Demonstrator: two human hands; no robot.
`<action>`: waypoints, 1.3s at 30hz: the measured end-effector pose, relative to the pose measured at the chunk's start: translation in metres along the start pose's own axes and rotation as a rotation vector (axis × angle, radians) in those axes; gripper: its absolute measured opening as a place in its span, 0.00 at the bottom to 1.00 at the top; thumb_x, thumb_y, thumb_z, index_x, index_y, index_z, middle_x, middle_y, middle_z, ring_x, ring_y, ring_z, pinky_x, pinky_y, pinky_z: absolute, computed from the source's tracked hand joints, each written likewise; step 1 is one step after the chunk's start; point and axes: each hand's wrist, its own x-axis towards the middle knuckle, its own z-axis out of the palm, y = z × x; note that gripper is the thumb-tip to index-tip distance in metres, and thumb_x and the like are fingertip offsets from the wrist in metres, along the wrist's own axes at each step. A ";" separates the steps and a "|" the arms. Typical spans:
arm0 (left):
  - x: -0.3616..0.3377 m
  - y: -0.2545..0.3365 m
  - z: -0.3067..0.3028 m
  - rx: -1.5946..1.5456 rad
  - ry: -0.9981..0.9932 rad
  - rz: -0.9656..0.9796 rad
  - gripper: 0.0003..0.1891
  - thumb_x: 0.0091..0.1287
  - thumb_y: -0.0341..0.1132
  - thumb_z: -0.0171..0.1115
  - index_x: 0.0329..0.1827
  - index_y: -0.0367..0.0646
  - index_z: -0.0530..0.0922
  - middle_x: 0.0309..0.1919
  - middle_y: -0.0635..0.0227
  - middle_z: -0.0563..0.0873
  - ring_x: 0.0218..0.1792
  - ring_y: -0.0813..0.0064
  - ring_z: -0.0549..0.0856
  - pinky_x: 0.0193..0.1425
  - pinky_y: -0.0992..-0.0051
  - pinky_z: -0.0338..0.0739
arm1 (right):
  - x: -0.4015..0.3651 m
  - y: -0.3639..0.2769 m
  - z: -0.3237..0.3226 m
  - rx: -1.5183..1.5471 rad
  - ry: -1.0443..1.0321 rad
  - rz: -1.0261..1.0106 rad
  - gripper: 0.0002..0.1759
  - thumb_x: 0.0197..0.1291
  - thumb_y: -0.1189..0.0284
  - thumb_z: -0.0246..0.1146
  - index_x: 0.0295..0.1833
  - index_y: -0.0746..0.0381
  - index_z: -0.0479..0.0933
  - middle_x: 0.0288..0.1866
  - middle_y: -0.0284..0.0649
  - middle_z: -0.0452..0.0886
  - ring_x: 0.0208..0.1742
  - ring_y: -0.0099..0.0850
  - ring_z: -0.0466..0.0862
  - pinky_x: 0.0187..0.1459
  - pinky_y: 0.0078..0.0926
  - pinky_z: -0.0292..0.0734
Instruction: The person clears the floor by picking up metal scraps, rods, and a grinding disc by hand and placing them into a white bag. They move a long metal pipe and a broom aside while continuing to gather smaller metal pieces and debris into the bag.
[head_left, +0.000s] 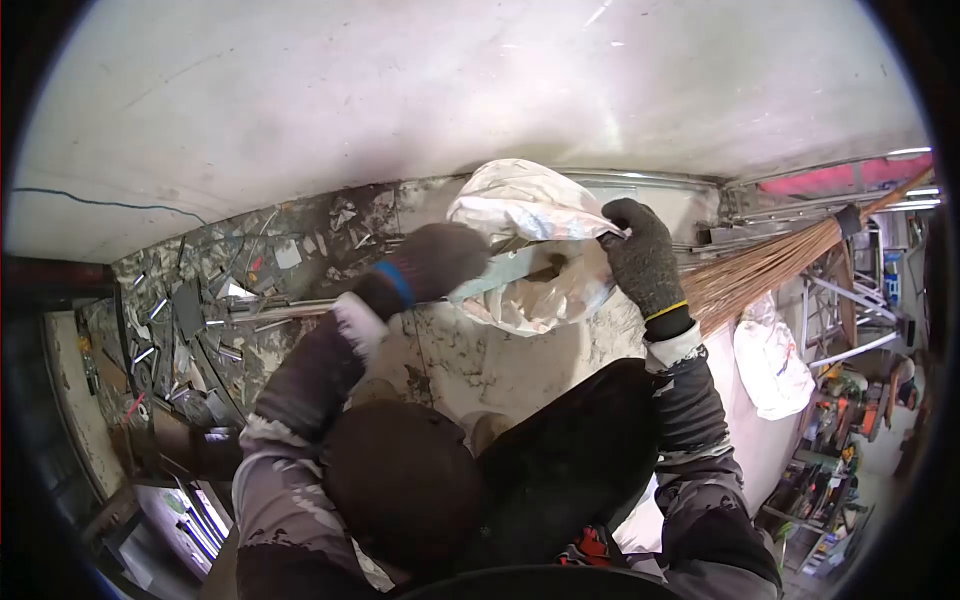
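A white plastic sack (pixel 525 200) stands in front of me with its mouth open towards me. My right hand (pixel 645 258), in a dark knitted glove with a yellow cuff edge, is closed on the sack's rim at its right side. A pale green flat piece (pixel 497 274) shows in the mouth, beside crumpled, translucent lining. My left hand (pixel 432 264), in a dark glove with a blue band, is at the sack's left side, smeared by motion, its fingers not distinct.
Scrap metal pieces (pixel 185 310) litter the dirty floor on the left. A straw broom (pixel 765 275) leans at the right, near another white sack (pixel 772 365). Tools and metal frames crowd the far right. A pale wall (pixel 400 90) rises behind the sack.
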 end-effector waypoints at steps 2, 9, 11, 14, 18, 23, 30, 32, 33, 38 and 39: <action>-0.049 0.005 -0.020 -0.229 0.115 -0.655 0.13 0.69 0.37 0.60 0.49 0.40 0.85 0.45 0.55 0.89 0.47 0.53 0.87 0.54 0.57 0.81 | -0.002 0.039 0.003 -0.087 0.108 -0.102 0.14 0.58 0.77 0.67 0.51 0.65 0.81 0.41 0.46 0.84 0.43 0.37 0.85 0.45 0.34 0.80; -0.224 -0.043 -0.001 0.191 0.003 -1.174 0.12 0.66 0.37 0.61 0.48 0.46 0.86 0.45 0.53 0.88 0.50 0.50 0.86 0.56 0.56 0.80 | -0.005 0.110 -0.026 0.462 0.344 0.437 0.15 0.65 0.71 0.65 0.55 0.66 0.81 0.35 0.34 0.83 0.31 0.22 0.77 0.32 0.24 0.74; -0.218 -0.036 0.012 0.294 0.005 -1.033 0.10 0.64 0.38 0.61 0.41 0.44 0.86 0.42 0.54 0.89 0.46 0.49 0.87 0.52 0.55 0.81 | -0.003 0.102 -0.061 0.314 0.460 0.400 0.15 0.66 0.70 0.65 0.54 0.67 0.82 0.38 0.34 0.84 0.34 0.23 0.77 0.36 0.25 0.75; -0.187 -0.044 0.043 0.434 -0.118 -0.933 0.06 0.64 0.35 0.61 0.39 0.47 0.84 0.35 0.55 0.87 0.43 0.50 0.87 0.50 0.53 0.80 | -0.007 0.116 -0.094 0.472 0.568 0.362 0.13 0.68 0.74 0.62 0.53 0.69 0.83 0.44 0.38 0.87 0.41 0.27 0.82 0.46 0.24 0.77; -0.105 -0.045 0.046 0.304 0.150 -0.725 0.06 0.58 0.32 0.61 0.36 0.47 0.83 0.36 0.59 0.86 0.44 0.54 0.85 0.45 0.56 0.81 | -0.016 0.085 -0.112 0.250 0.558 0.369 0.13 0.66 0.77 0.61 0.53 0.69 0.83 0.43 0.40 0.87 0.41 0.27 0.83 0.46 0.25 0.78; 0.000 -0.099 0.083 0.329 -0.102 -0.477 0.21 0.59 0.31 0.59 0.58 0.47 0.79 0.63 0.59 0.79 0.67 0.55 0.76 0.67 0.54 0.72 | -0.031 0.075 -0.083 0.099 0.466 0.338 0.13 0.64 0.78 0.58 0.50 0.66 0.84 0.41 0.36 0.86 0.42 0.24 0.81 0.46 0.22 0.77; 0.082 -0.126 0.140 0.354 -0.358 -0.745 0.45 0.58 0.48 0.65 0.80 0.44 0.61 0.77 0.57 0.65 0.79 0.58 0.61 0.81 0.49 0.54 | -0.040 0.098 -0.036 -0.084 0.267 0.306 0.09 0.60 0.79 0.59 0.45 0.69 0.79 0.38 0.47 0.85 0.42 0.37 0.83 0.49 0.33 0.77; 0.072 -0.117 0.146 0.373 -0.369 -0.706 0.41 0.57 0.47 0.67 0.75 0.42 0.66 0.73 0.57 0.68 0.77 0.58 0.64 0.76 0.51 0.61 | -0.043 0.095 -0.035 -0.043 0.257 0.321 0.09 0.60 0.79 0.59 0.45 0.69 0.79 0.38 0.47 0.85 0.41 0.36 0.83 0.48 0.33 0.77; 0.068 -0.109 0.148 0.380 -0.414 -0.700 0.40 0.57 0.47 0.68 0.72 0.42 0.68 0.72 0.57 0.69 0.75 0.58 0.66 0.73 0.52 0.64 | -0.043 0.098 -0.034 -0.003 0.252 0.350 0.09 0.60 0.79 0.59 0.45 0.69 0.79 0.37 0.47 0.84 0.41 0.36 0.83 0.47 0.32 0.77; 0.061 -0.090 0.139 0.376 -0.258 -0.625 0.29 0.61 0.46 0.68 0.64 0.44 0.73 0.59 0.58 0.81 0.60 0.58 0.80 0.63 0.56 0.74 | -0.031 0.102 -0.024 0.099 0.245 0.374 0.07 0.61 0.78 0.60 0.44 0.67 0.79 0.36 0.44 0.84 0.38 0.31 0.81 0.45 0.31 0.77; 0.068 -0.098 0.135 0.368 -0.280 -0.713 0.24 0.63 0.43 0.65 0.61 0.45 0.76 0.55 0.60 0.83 0.58 0.60 0.82 0.61 0.58 0.75 | -0.028 0.098 -0.021 0.088 0.241 0.364 0.07 0.61 0.78 0.60 0.44 0.67 0.79 0.36 0.44 0.84 0.38 0.31 0.81 0.45 0.31 0.77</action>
